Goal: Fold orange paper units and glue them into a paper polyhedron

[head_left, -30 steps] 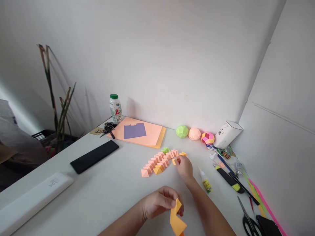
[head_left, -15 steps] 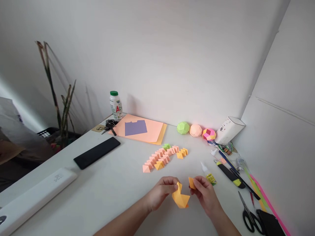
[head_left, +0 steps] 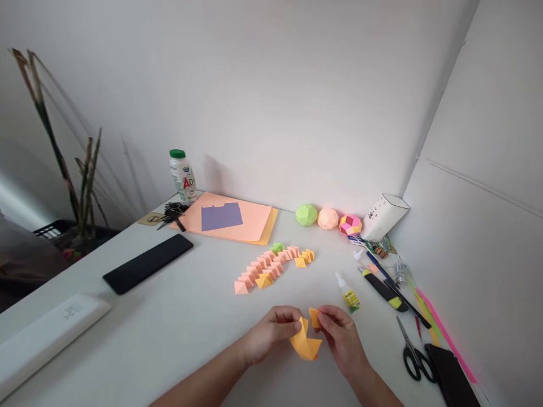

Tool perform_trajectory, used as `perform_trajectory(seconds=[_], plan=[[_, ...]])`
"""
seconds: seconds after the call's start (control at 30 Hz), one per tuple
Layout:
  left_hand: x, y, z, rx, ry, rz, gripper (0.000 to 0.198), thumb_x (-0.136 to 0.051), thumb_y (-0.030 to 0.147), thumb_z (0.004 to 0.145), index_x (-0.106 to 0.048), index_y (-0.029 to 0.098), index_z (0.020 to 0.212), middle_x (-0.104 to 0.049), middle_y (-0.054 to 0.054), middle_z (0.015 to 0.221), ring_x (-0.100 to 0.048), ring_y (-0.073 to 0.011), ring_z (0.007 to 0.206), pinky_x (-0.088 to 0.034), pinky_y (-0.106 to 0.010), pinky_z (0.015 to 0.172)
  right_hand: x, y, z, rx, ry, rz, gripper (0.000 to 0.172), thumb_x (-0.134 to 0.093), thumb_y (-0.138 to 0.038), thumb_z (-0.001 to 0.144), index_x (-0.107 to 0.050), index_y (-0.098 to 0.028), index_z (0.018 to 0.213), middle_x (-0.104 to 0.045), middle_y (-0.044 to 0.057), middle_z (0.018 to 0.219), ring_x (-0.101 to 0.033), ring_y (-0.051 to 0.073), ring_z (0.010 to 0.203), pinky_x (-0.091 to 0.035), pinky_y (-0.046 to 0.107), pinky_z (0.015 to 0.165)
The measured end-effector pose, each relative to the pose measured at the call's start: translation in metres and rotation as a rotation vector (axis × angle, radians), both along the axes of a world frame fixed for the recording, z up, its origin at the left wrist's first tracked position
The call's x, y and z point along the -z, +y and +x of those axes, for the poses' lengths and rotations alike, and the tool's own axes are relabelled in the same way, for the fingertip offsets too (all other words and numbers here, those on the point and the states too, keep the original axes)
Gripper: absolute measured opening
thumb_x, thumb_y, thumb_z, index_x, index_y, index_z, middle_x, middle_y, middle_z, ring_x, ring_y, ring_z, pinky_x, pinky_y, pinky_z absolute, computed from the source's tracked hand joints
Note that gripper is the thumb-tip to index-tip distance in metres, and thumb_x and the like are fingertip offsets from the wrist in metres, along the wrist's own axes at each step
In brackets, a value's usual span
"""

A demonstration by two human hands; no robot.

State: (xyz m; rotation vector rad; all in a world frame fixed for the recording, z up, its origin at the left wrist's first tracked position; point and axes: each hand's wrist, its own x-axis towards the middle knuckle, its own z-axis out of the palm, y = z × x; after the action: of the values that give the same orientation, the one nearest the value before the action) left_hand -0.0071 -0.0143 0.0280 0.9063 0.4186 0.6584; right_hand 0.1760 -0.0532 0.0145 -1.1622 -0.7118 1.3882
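My left hand (head_left: 271, 332) pinches a folded orange paper shape (head_left: 306, 343) made of joined pointed pieces. Close to its right, my right hand (head_left: 340, 334) holds a small orange paper piece (head_left: 314, 317) between thumb and fingers. A narrow gap shows between the two papers. Beyond my hands stand rows of small folded pink pieces (head_left: 258, 268), with orange ones (head_left: 263, 281) beside them and a green one (head_left: 277, 247) at the back. A glue bottle (head_left: 348, 293) lies just past my right hand.
Three faceted paper balls (head_left: 328, 219) sit by the wall, left of a white box (head_left: 385, 217). Scissors (head_left: 418, 356), a cutter (head_left: 384, 290) and a phone (head_left: 452, 376) lie at right. Paper sheets (head_left: 258, 216), a bottle (head_left: 183, 176) and a black slab (head_left: 148, 263) are at left.
My right hand has brought its small orange piece closer to the shape in my left hand. The whole view has shifted, so things on the table appear farther left.
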Motion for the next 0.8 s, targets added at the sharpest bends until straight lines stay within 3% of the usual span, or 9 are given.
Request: perform_trajectory(seconds=[0.33, 0.8], plan=[[-0.0005, -0.001, -0.0009, -0.014, -0.018, 0.008, 0.022, -0.065, 0.034, 0.075, -0.064, 0.012, 0.07, -0.063, -0.005, 0.072, -0.056, -0.0169, 0.068, -0.042, -0.031, 0.069, -0.0065, -0.0026, -0.0049, 0.02, 0.015, -0.061, 0.022, -0.082, -0.029, 0.057, -0.072, -0.017, 0.073, -0.067, 0.003, 0.068, -0.058, 0.015, 0.063, -0.047, 0.029, 0.063], [0.0, -0.0005, -0.0027, -0.008, 0.07, 0.085, 0.026, -0.06, 0.039, 0.078, -0.06, 0.014, 0.072, -0.064, -0.005, 0.075, -0.058, -0.0176, 0.071, -0.043, -0.031, 0.069, -0.0057, -0.0076, -0.0081, -0.001, 0.045, -0.072, 0.019, -0.081, -0.027, 0.06, -0.072, -0.018, 0.074, -0.066, 0.002, 0.07, -0.058, 0.015, 0.068, -0.047, 0.026, 0.062]])
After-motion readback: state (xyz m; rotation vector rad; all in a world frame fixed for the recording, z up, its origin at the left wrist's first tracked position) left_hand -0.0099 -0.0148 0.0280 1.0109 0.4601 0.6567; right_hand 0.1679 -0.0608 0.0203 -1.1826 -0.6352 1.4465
